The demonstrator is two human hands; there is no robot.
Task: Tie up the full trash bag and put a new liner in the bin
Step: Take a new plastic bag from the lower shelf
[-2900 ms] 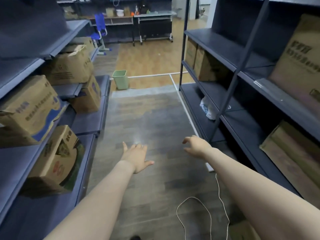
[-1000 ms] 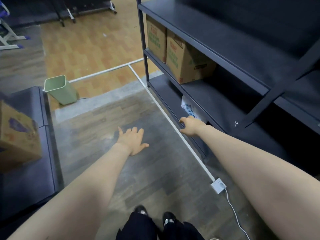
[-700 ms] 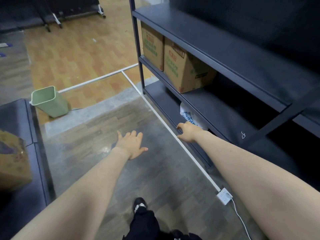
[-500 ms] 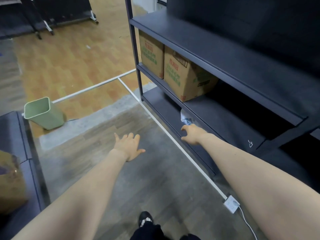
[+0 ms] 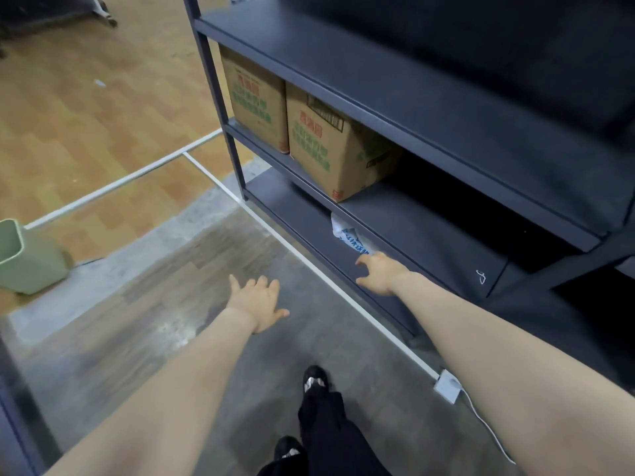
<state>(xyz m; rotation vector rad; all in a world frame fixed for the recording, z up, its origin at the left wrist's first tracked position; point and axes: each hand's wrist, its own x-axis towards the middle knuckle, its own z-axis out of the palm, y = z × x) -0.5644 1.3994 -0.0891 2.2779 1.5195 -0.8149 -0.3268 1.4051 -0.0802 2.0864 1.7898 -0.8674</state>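
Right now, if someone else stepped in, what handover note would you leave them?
Left hand: open, empty, held out over the floor.
Right hand: open, empty, at the edge of the lowest shelf, just short of the white printed plastic bag lying there, not touching it as far as I can tell.
Green bin: on the floor at far left, out of reach; whether it has a bag inside cannot be seen.
Done: nothing visible yet.
Left: take the bag, probably the new liner, go to the bin, tie any full bag, fit the liner.
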